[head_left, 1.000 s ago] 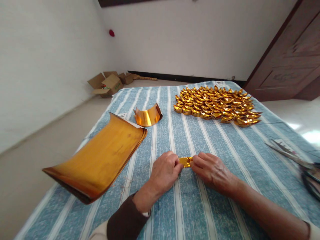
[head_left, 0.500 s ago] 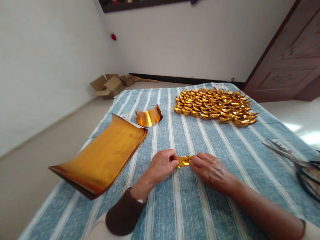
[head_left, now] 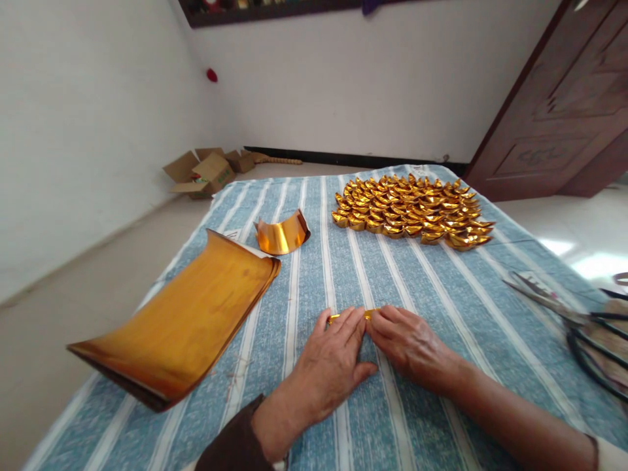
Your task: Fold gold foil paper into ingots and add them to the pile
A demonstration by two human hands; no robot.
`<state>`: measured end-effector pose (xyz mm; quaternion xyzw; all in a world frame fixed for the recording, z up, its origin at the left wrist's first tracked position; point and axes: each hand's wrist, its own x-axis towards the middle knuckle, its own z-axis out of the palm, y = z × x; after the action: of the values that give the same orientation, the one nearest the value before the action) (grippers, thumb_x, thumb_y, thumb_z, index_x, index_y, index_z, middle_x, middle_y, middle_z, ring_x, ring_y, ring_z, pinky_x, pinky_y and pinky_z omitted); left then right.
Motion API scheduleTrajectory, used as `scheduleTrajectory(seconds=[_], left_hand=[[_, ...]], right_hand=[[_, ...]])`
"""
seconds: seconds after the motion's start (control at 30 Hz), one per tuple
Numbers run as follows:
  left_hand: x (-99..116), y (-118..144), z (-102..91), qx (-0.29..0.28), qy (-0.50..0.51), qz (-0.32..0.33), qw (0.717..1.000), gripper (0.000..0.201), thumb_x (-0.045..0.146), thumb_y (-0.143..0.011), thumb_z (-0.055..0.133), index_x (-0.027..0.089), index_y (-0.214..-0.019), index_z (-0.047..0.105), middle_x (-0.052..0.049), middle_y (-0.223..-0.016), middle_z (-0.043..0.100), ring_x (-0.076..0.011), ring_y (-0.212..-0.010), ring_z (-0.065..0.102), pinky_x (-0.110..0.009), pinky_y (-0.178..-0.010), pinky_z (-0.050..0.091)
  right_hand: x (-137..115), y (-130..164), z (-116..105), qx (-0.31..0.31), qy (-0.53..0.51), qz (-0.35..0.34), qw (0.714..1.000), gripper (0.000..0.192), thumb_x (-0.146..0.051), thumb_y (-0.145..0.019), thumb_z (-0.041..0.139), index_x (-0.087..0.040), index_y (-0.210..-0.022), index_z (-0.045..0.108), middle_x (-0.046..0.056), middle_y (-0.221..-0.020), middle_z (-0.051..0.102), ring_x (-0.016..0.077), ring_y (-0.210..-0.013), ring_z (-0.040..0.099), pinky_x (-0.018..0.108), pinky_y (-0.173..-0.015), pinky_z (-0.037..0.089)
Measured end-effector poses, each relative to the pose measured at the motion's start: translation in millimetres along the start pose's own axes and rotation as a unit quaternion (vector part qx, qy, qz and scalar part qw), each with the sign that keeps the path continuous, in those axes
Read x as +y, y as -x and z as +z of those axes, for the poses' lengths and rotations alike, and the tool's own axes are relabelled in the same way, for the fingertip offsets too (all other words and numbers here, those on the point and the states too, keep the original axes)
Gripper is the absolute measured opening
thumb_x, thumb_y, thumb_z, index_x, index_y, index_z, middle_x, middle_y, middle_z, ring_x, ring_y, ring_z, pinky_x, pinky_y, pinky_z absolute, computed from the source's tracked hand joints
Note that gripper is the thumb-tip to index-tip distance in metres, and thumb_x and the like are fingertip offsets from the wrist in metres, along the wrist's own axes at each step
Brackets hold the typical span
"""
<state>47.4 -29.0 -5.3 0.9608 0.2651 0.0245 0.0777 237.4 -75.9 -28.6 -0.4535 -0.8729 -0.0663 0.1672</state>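
A small folded piece of gold foil paper (head_left: 371,314) lies on the striped cloth, mostly covered by my two hands. My left hand (head_left: 330,356) is laid over it with the fingers stretched out flat and the thumb apart. Curled fingers of my right hand (head_left: 409,343) pinch the foil's right end. Beyond my hands, a short curved stack of gold foil sheets (head_left: 282,239) stands on the cloth. To the left rests a large stack of gold foil sheets (head_left: 181,320). Several rows of folded gold foil ingots (head_left: 409,209) fill the far right.
Black-handled scissors (head_left: 564,311) lie at the right side of the table, which a blue and white striped cloth (head_left: 309,288) covers. Open cardboard boxes (head_left: 203,173) sit on the floor at the far left. A brown wooden door (head_left: 544,131) is at the right.
My left hand has gone from pinching the foil's left end to lying flat across it. My right hand stays at the right end. The view has shifted slightly.
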Motion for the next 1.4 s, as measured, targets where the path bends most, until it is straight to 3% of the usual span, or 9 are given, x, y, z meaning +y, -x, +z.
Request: scheduleTrajectory(seconds=[0.1,0.37,0.53,0.67,0.87,1.2,1.4], left_hand=[[-4,1,-3.3,-0.031,-0.012,0.012,0.999,0.064,0.053,-0.093,0.051,0.013,-0.141,0.038,-0.016,-0.149,0.043,-0.0300,-0.139,0.036,-0.057,-0.112,0.026],[-7,4,0.0,-0.019,-0.019,0.036,0.999,0.073,0.062,-0.093,0.041,0.012,-0.146,0.034,-0.017,-0.150,0.039,-0.0318,-0.139,0.035,-0.060,-0.110,0.026],[-11,6,2.9,0.008,-0.019,0.049,0.999,0.075,0.064,-0.091,0.044,0.016,-0.147,0.033,-0.016,-0.150,0.040,-0.0316,-0.139,0.035,-0.059,-0.111,0.025],[-11,6,1.3,-0.007,-0.013,0.046,0.999,0.074,0.064,-0.091,0.044,0.015,-0.146,0.035,-0.016,-0.151,0.039,-0.0317,-0.140,0.034,-0.060,-0.111,0.024],[-9,4,-2.7,-0.024,-0.004,0.040,0.999,0.079,0.066,-0.089,0.046,0.012,-0.145,0.035,-0.018,-0.152,0.036,-0.0327,-0.140,0.033,-0.061,-0.111,0.023],[-9,5,-2.3,-0.036,0.000,0.044,0.998,0.080,0.066,-0.088,0.048,0.015,-0.147,0.033,-0.017,-0.153,0.034,-0.0338,-0.141,0.031,-0.063,-0.112,0.020],[-15,4,-5.9,-0.065,0.021,0.043,0.997,0.079,0.063,-0.086,0.054,0.016,-0.146,0.034,-0.017,-0.154,0.031,-0.0330,-0.143,0.028,-0.064,-0.112,0.016]], right_hand=[[1,6,1,-0.001,-0.026,-0.004,1.000,0.020,-0.015,-0.098,0.040,-0.012,-0.097,0.060,0.009,-0.091,0.058,0.0216,-0.083,0.049,0.036,-0.070,0.049],[2,15,-3,0.031,-0.072,0.001,0.997,0.033,-0.018,-0.100,0.034,-0.004,-0.117,0.058,0.016,-0.108,0.062,0.0268,-0.106,0.051,0.041,-0.093,0.053],[2,16,-7,0.049,-0.091,0.018,0.994,0.032,-0.013,-0.098,0.034,-0.006,-0.111,0.062,0.016,-0.108,0.064,0.0260,-0.109,0.056,0.041,-0.094,0.054],[9,22,-6,0.078,-0.146,0.033,0.986,0.030,-0.010,-0.096,0.037,-0.012,-0.108,0.064,0.014,-0.111,0.066,0.0228,-0.109,0.060,0.038,-0.092,0.056],[13,27,5,0.153,-0.194,0.117,0.962,0.035,-0.006,-0.093,0.040,-0.017,-0.118,0.061,0.011,-0.116,0.065,0.0180,-0.107,0.064,0.033,-0.090,0.057],[5,20,-1,0.031,-0.069,0.042,0.996,0.034,-0.016,-0.099,0.033,-0.008,-0.116,0.061,0.017,-0.110,0.064,0.0239,-0.095,0.060,0.040,-0.082,0.058],[6,18,-4,0.042,-0.047,0.010,0.998,0.036,-0.016,-0.100,0.029,-0.007,-0.109,0.063,0.017,-0.105,0.064,0.0235,-0.094,0.058,0.039,-0.083,0.057]])
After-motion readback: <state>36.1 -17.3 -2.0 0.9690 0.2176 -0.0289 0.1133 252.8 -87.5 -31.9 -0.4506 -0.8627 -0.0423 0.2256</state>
